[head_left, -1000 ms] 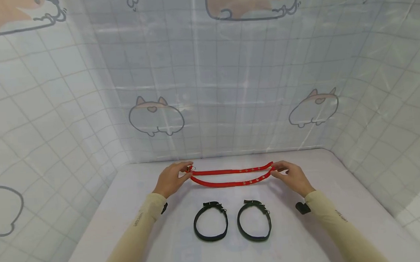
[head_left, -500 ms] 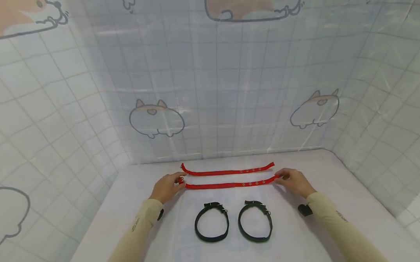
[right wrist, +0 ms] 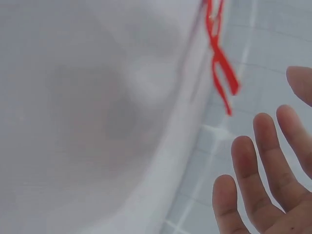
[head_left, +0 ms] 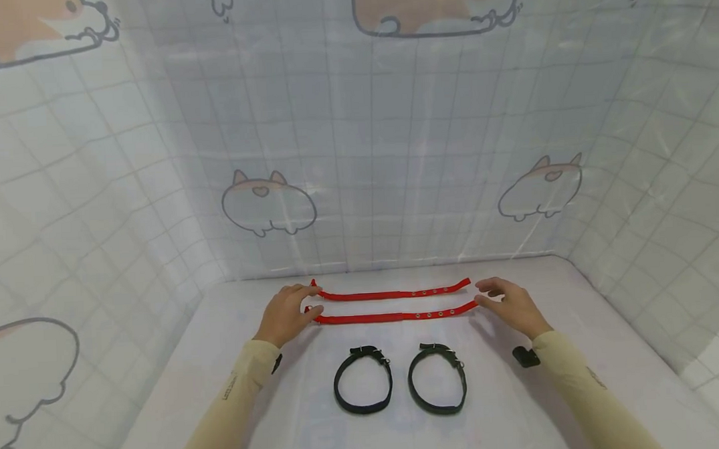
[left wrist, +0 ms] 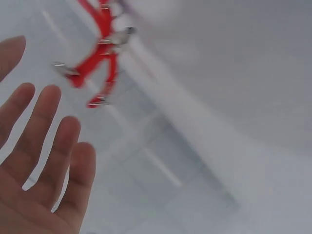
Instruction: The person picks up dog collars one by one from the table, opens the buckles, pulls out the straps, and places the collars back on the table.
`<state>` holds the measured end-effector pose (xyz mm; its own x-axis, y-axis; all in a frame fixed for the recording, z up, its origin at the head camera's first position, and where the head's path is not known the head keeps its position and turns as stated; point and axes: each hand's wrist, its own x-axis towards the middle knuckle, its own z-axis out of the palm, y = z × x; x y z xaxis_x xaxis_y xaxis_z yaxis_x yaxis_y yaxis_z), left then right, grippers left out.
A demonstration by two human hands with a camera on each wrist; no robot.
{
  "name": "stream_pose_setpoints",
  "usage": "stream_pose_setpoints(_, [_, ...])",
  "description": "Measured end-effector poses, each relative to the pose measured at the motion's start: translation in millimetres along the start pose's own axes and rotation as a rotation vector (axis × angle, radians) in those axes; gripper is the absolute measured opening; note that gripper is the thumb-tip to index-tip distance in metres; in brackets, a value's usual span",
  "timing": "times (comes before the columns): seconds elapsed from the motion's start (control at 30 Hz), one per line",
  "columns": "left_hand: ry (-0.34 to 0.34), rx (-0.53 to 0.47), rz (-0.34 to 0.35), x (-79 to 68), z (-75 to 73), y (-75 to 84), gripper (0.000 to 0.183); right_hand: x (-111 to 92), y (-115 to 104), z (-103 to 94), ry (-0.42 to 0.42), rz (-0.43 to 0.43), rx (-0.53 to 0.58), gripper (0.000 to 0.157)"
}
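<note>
Two red collars lie stretched out side by side, each with eyelets towards its right end: a far collar [head_left: 374, 295] and a near collar [head_left: 369, 318]. At their left ends is my left hand [head_left: 284, 315], its thumb and index fingertips close by the straps in the head view. Metal buckles [left wrist: 104, 41] show beyond its spread fingers in the left wrist view. My right hand [head_left: 510, 305] is beside the right ends, with the thumb near the near collar's tip. In the right wrist view its fingers [right wrist: 243, 156] are spread and hold nothing.
Closer to me, two black collars lie fastened into loops, a left one [head_left: 363, 409] and a right one [head_left: 442, 410]. The white table [head_left: 254, 430] meets a patterned back wall [head_left: 360, 244], with tiled-looking walls on both sides.
The two red collars were held together at both ends, then separated; the near one moved towards me and was laid down. Both hands have since released the straps and spread their fingers.
</note>
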<state>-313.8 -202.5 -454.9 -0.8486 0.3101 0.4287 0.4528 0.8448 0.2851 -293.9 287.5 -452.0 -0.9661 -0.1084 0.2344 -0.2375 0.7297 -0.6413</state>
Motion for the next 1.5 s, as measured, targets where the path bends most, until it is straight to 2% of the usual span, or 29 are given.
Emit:
stream_pose_setpoints(0.1, [0.044,-0.006,0.033,2.7,-4.2,14.5,0.039,-3,-6,-2.9,0.031,-0.012,0.026,0.040])
stream_pose_setpoints(0.2, [0.013,-0.067,0.032,2.1,-4.9,32.3,0.036,-6,-11,-2.4,0.046,-0.022,0.044,0.041])
stream_pose_setpoints(0.27, [-0.065,-0.130,0.013,-1.5,-3.3,43.9,0.038,-8,-13,-1.1,0.049,-0.036,0.045,0.041])
stream_pose_setpoints(0.37, [-0.220,-0.203,-0.018,-9.3,3.1,58.0,0.044,-11,-16,0.7,0.058,-0.053,0.052,0.040])
stream_pose_setpoints(0.43, [-0.315,-0.220,-0.019,-14.6,8.2,64.4,0.049,-13,-18,1.9,0.062,-0.066,0.047,0.038])
stream_pose_setpoints(0.53, [-0.421,-0.181,0.007,-20.4,16.3,70.3,0.054,-15,-20,4.6,0.065,-0.070,0.043,0.037])
stream_pose_setpoints(0.67, [-0.483,-0.104,0.044,-24.6,24.5,74.8,0.053,-20,-23,9.0,0.062,-0.096,0.055,0.038])
stream_pose_setpoints(0.93, [-0.427,-0.085,0.086,-24.6,32.0,75.4,0.027,-25,-28,19.8,0.070,-0.154,0.076,0.037])
stream_pose_setpoints(1.13, [-0.368,-0.106,0.124,-20.0,32.1,75.3,0.026,-24,-35,21.7,0.088,-0.184,0.075,0.034])
stream_pose_setpoints(1.5, [-0.163,-0.193,0.142,-7.4,17.8,88.2,0.031,-24,-56,24.8,0.042,-0.162,0.140,0.028])
